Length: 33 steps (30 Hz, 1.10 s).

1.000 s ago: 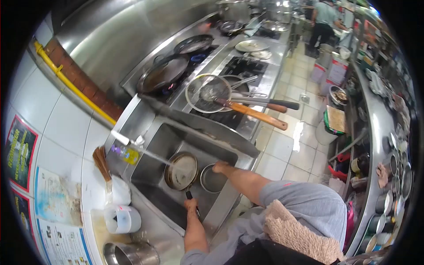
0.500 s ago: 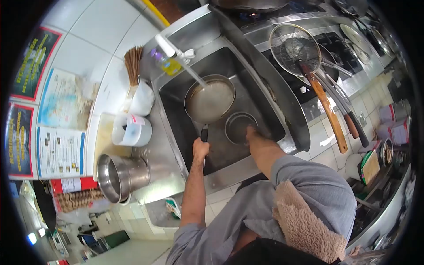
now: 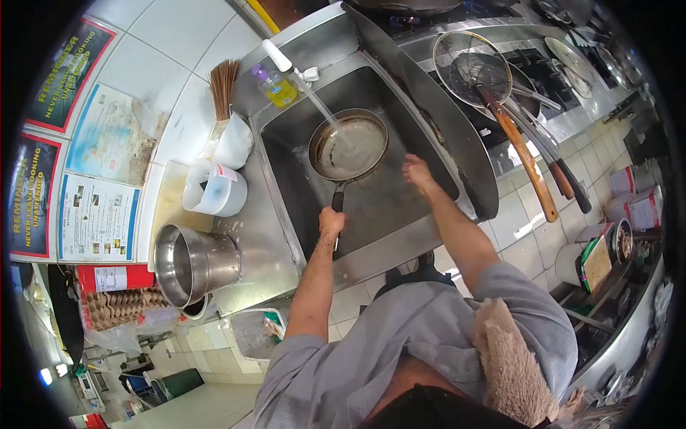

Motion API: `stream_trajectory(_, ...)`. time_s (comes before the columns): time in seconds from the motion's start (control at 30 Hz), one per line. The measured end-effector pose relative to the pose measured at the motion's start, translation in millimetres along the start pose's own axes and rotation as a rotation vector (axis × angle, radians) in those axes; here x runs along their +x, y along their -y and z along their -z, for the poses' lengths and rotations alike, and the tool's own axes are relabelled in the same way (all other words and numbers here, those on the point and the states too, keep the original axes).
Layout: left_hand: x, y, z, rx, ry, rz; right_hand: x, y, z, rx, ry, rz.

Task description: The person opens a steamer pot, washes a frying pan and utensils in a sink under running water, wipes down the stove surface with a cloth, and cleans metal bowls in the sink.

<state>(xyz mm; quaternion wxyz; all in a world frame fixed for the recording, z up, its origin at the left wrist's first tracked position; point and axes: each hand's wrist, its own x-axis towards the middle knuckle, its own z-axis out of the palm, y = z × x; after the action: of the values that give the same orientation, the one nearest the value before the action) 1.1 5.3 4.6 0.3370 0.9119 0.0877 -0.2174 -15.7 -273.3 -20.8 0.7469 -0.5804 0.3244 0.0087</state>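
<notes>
My left hand is wrapped round the black handle of a frying pan inside the steel sink. Water from the white-tipped faucet runs into the pan, and cloudy water covers part of its bottom. To the right of the pan, my right hand is over the sink with its fingers loosely bent and slightly apart, and nothing shows in it. A bottle of yellow liquid stands beside the faucet.
Left of the sink are a brush, a white container and a steel pot. Strainers with long handles lie over the stove at the right, sticking out past its edge. A bin sits below the counter.
The small round pan that my right hand was touching no longer shows in the sink, and that hand is free. The frying pan has shifted slightly. The view has swung towards the sink.
</notes>
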Motion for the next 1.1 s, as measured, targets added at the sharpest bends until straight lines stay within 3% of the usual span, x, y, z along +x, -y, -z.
stream_trajectory(0.1, 8.7, 11.1, -10.1, -0.017, 0.008, -0.003, -56.7, 18.7, 20.7, 0.14, -0.018, 0.15)
stream_trajectory(0.17, 9.7, 19.4, -12.3, -0.036, 0.025, 0.002, -84.4, 12.0, 47.1, 0.049, 0.091, 0.402)
stream_trajectory(0.4, 39.6, 32.2, -13.7, 0.14, -0.108, -0.119, -172.6, 0.9, 67.0, -0.084, -0.166, 0.407)
stream_trajectory(0.7, 54.6, 47.6, -24.8, 0.144, -0.023, -0.073, -176.6, -10.5, 60.3, -0.312, -0.192, 0.435)
stream_trajectory(0.9, 52.1, 62.0, -22.1, 0.136, -0.158, -0.147, -166.4, -16.5, 59.2, -0.369, -0.226, 0.502)
stream_trajectory(0.97, 21.6, 36.3, 1.5, -0.02, 0.075, -0.045, -165.4, -16.3, 59.9, -0.375, -0.214, 0.507)
stream_trajectory(1.1, 28.0, 46.9, -0.1, -0.186, 0.051, -0.054, -161.0, -18.5, 63.1, -0.292, -0.167, 0.518)
